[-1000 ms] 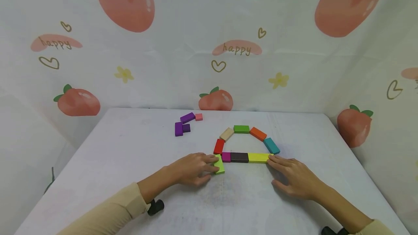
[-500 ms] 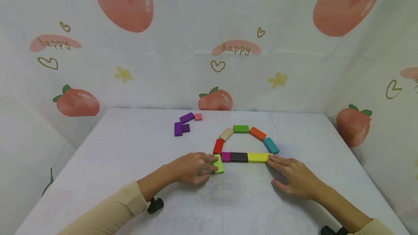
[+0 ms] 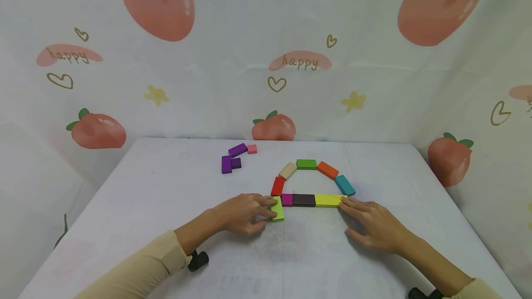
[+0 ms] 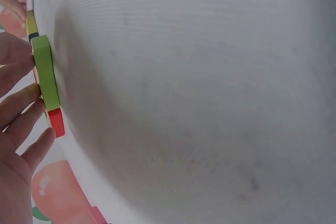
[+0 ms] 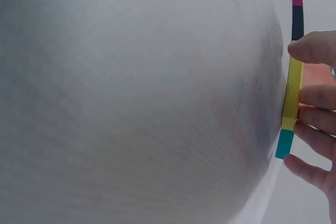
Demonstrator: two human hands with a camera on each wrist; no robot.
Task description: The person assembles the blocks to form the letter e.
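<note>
Flat on the table lies a ring of coloured blocks. Its straight front row runs from a magenta block (image 3: 287, 200) through a black block (image 3: 304, 200) to a long yellow strip (image 3: 327, 200). My left hand (image 3: 244, 214) rests its fingertips on a lime green block (image 3: 277, 209), which sits crosswise at the row's left end. In the left wrist view, a red block (image 4: 55, 122) shows just past that lime block. Extended fingers of my right hand (image 3: 373, 226) touch the right end of the yellow strip; its thumb is spread apart from them.
Behind the row, a red block (image 3: 278, 186), a beige block (image 3: 288, 170), a green block (image 3: 306, 164), an orange block (image 3: 328, 170) and a teal block (image 3: 345, 185) form an arch. Further left lie purple blocks (image 3: 226, 164) and a small pink block (image 3: 252, 149). A printed curtain (image 3: 216, 59) hangs behind.
</note>
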